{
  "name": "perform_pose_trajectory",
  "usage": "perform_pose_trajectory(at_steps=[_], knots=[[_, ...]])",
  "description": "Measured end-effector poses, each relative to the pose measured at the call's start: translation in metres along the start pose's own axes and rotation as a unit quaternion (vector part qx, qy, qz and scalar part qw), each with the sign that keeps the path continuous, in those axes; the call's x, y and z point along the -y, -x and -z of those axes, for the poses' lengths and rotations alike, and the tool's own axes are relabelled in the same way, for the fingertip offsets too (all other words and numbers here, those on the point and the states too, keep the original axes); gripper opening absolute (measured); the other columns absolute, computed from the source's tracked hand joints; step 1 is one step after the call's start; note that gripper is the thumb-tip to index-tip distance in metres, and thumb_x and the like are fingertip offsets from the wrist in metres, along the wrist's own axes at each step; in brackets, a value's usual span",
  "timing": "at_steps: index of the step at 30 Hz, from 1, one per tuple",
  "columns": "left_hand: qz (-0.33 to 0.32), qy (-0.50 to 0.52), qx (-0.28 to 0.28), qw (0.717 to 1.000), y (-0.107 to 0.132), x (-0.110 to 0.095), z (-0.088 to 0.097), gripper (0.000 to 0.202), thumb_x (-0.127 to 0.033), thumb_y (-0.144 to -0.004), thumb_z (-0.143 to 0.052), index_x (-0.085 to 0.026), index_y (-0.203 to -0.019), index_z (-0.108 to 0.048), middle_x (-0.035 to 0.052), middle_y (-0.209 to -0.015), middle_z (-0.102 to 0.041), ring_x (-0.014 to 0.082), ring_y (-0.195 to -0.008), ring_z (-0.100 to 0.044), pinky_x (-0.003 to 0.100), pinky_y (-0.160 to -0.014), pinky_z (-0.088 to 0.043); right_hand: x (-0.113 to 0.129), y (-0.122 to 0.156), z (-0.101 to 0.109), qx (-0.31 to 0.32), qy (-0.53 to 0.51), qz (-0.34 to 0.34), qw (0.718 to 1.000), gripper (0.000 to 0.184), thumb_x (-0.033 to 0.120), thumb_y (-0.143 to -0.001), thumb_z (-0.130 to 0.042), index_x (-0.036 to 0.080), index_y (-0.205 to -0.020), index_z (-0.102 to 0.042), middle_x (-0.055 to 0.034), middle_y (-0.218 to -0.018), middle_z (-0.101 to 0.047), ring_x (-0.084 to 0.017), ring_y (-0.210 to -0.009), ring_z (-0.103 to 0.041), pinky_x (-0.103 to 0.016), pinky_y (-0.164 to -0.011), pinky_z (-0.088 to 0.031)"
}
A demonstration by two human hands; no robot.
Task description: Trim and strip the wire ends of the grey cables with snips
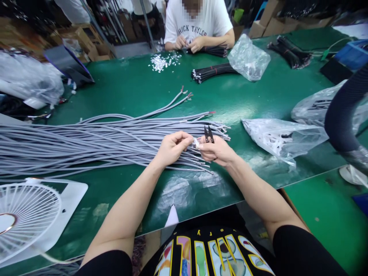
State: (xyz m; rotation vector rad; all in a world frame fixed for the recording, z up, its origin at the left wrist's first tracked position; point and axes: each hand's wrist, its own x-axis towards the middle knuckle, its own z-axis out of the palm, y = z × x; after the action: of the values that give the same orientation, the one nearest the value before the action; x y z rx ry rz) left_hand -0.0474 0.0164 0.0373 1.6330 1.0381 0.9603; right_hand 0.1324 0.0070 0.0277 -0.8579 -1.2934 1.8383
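My left hand (174, 148) is closed in a pinch above the front ends of a large bundle of grey cables (120, 142). A small whitish piece (196, 143) shows between its fingertips and those of my right hand; it is too small to make out fully. My right hand (217, 150) is closed around black thread snips (209, 135), whose two pointed blades stick up above the fingers, apart from each other. Stripped cable ends, some with reddish wires, lie around and under both hands on the green table (115, 195).
A white fan (28, 218) stands at front left. Clear bags with white pieces (278, 140) lie right, beside a black flexible duct (345, 111). Across the table a co-worker (198, 27) handles small parts near black cable bundles (214, 72) and scattered white bits (161, 62).
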Motion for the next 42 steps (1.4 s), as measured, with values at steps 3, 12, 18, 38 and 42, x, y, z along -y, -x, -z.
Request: perform_pose_trajectory(at_steps=[3,12,18,38,42], knots=[[-0.005,-0.013,0.008,1.000,-0.001,0.003,-0.003,0.035,-0.047,-0.082,-0.060,-0.013,-0.084,-0.067,-0.0001,-0.060,-0.056,0.0097,-0.056,-0.047,0.022,-0.057,-0.038,0.002,0.002,-0.002,-0.008,-0.066,0.008,0.998,0.025,0.038,-0.073,-0.067,0.019,-0.074,-0.050,0.0143,-0.040,-0.024,-0.003,-0.033,-0.015,-0.019,-0.036,-0.017],[0.049,-0.027,0.066,0.996,0.000,0.001,0.000,0.039,-0.048,-0.082,-0.057,-0.012,-0.072,-0.063,-0.0026,-0.053,-0.049,0.0073,-0.051,-0.040,0.020,-0.052,-0.033,0.007,0.011,0.017,-0.108,0.407,0.265,0.868,0.020,0.019,-0.082,-0.054,0.019,-0.096,-0.068,-0.0026,-0.083,-0.069,-0.011,-0.068,-0.058,-0.023,-0.063,-0.044],[0.056,-0.021,0.139,0.988,-0.001,0.007,0.001,0.035,-0.043,-0.080,-0.061,-0.011,-0.092,-0.071,0.0025,-0.068,-0.064,0.0106,-0.060,-0.053,0.022,-0.059,-0.042,0.002,0.008,0.017,-0.071,0.447,0.256,0.854,0.015,0.018,-0.083,-0.053,0.016,-0.079,-0.067,-0.0026,-0.076,-0.067,-0.012,-0.070,-0.059,-0.022,-0.065,-0.041],[0.007,0.078,-0.009,0.997,-0.001,0.008,0.001,0.035,-0.041,-0.071,-0.075,-0.011,-0.088,-0.071,0.0025,-0.059,-0.066,0.0104,-0.052,-0.058,0.020,-0.052,-0.047,-0.007,-0.005,0.005,-0.189,0.153,0.145,0.959,0.027,0.041,-0.072,-0.070,0.014,-0.071,-0.071,0.0008,-0.054,-0.055,-0.008,-0.047,-0.044,-0.023,-0.045,-0.033],[-0.004,0.072,-0.031,0.997,-0.003,0.012,-0.003,0.035,-0.041,-0.075,-0.072,-0.012,-0.095,-0.070,0.0031,-0.063,-0.068,0.0114,-0.056,-0.061,0.021,-0.057,-0.049,-0.011,0.003,-0.003,-0.188,0.333,0.294,0.876,0.020,0.031,-0.083,-0.058,0.018,-0.079,-0.072,-0.0039,-0.074,-0.069,-0.013,-0.063,-0.059,-0.026,-0.061,-0.046]])
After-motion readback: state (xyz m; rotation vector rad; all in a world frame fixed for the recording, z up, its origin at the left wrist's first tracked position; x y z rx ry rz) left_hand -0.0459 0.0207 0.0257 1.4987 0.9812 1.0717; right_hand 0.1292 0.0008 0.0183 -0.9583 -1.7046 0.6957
